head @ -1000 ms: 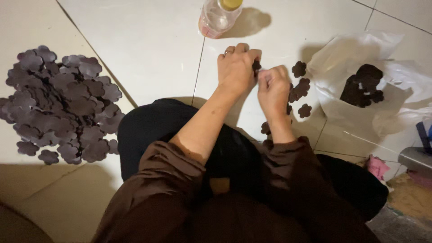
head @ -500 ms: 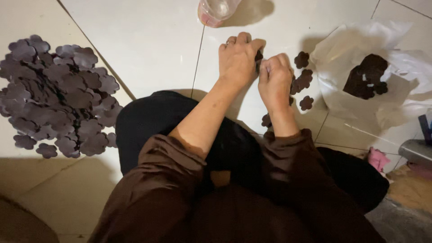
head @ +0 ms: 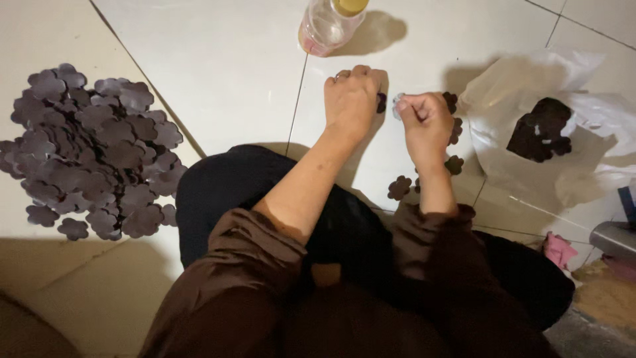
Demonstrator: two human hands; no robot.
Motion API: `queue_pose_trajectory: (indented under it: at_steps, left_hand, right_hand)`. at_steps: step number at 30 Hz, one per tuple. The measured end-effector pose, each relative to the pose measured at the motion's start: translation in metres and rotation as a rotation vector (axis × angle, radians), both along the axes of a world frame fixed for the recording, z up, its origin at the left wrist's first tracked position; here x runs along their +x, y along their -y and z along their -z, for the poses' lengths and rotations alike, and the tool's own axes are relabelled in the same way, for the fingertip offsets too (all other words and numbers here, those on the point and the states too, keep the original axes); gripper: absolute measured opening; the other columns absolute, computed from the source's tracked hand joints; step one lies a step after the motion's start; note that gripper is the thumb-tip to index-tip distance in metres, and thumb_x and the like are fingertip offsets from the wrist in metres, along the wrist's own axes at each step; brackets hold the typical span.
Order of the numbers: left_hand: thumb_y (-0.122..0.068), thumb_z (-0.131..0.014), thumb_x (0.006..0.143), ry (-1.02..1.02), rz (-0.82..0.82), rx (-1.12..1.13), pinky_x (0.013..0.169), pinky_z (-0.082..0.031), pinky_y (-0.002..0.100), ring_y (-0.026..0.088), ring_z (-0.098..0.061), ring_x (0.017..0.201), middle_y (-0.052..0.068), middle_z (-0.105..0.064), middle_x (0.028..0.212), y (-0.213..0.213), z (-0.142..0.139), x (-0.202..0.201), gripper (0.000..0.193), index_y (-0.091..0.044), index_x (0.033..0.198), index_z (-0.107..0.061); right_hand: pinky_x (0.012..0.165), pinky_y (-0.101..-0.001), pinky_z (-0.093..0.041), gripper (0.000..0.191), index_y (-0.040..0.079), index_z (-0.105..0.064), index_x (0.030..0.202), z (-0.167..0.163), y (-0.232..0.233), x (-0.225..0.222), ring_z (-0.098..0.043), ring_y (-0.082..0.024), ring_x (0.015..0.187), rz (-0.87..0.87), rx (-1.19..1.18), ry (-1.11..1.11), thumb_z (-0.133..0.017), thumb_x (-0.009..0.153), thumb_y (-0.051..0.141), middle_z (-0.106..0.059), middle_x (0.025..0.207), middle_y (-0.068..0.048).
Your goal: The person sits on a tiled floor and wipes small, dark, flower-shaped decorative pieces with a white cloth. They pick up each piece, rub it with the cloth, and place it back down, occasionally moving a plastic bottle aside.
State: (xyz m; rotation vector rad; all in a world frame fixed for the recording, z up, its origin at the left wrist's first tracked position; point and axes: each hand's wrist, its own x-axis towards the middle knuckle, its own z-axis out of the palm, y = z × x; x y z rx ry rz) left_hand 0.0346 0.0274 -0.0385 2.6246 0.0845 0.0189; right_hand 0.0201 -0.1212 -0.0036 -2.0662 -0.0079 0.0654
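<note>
My left hand is closed, pinching a dark flower-shaped piece just above the tiled floor. My right hand is a short gap to the right of it, fingers curled, with a small pale scrap at its fingertips next to that piece. A few loose flower pieces lie on the floor around my right wrist. Both forearms reach out over my dark-clothed knees.
A big heap of dark flower pieces covers the floor at the left. A crumpled clear plastic bag at the right holds more dark pieces. A plastic bottle with a yellow cap lies beyond my hands. Pink cloth lies lower right.
My hands, pressed together on the piece before, have drawn slightly apart, and a pale scrap now shows at the right fingertips. The camera view has shifted a little.
</note>
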Motion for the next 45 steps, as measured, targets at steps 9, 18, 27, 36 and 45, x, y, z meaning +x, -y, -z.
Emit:
queue_pose_trajectory:
  at_steps: [9, 18, 27, 36, 45]
  left_hand:
    - [-0.024, -0.082, 0.07, -0.043, 0.007, -0.074, 0.074, -0.051, 0.043, 0.029, -0.07, 0.087, 0.008, -0.071, 0.093, -0.002, -0.004, -0.004, 0.021, -0.011, 0.084, -0.073]
    - [-0.02, -0.078, 0.075, -0.026, -0.016, -0.09, 0.075, -0.051, 0.045, 0.029, -0.07, 0.088, 0.007, -0.072, 0.094, -0.003, 0.002, -0.002, 0.014, -0.011, 0.085, -0.072]
    - [-0.023, -0.08, 0.072, -0.081, -0.005, -0.103, 0.076, -0.052, 0.045, 0.03, -0.069, 0.09, 0.008, -0.07, 0.096, -0.003, -0.008, -0.003, 0.019, -0.011, 0.085, -0.072]
    - [-0.023, -0.08, 0.076, -0.079, -0.022, -0.112, 0.078, -0.052, 0.045, 0.029, -0.07, 0.091, 0.006, -0.071, 0.098, -0.002, -0.004, -0.002, 0.018, -0.012, 0.089, -0.072]
    - [-0.022, -0.08, 0.073, -0.118, -0.007, -0.153, 0.078, -0.052, 0.045, 0.03, -0.069, 0.092, 0.009, -0.07, 0.097, -0.002, -0.01, -0.004, 0.019, -0.011, 0.087, -0.073]
  right_hand:
    - [0.077, -0.0427, -0.051, 0.012, -0.001, -0.067, 0.091, -0.002, -0.022, -0.003, -0.062, -0.034, 0.088, -0.222, -0.49, 0.317, -0.078, 0.088, -0.007, -0.061, 0.096, -0.015]
    - [0.077, -0.0423, -0.052, 0.013, -0.002, -0.064, 0.09, 0.001, -0.008, -0.003, -0.064, -0.034, 0.09, -0.274, -0.411, 0.232, -0.077, 0.089, -0.007, -0.063, 0.098, -0.015]
    - [0.071, -0.0354, -0.054, 0.012, -0.002, -0.069, 0.091, 0.002, -0.014, 0.001, -0.065, -0.027, 0.086, -0.24, -0.364, 0.271, -0.078, 0.086, -0.008, -0.064, 0.098, -0.014]
    - [0.074, -0.0397, -0.05, 0.014, 0.001, -0.068, 0.085, -0.002, -0.003, -0.012, -0.061, -0.03, 0.083, -0.264, -0.472, 0.25, -0.079, 0.085, -0.006, -0.061, 0.091, -0.013]
    - [0.071, -0.0346, -0.052, 0.011, -0.001, -0.068, 0.091, -0.001, -0.017, -0.001, -0.062, -0.026, 0.084, -0.231, -0.353, 0.287, -0.078, 0.09, -0.006, -0.061, 0.095, -0.014]
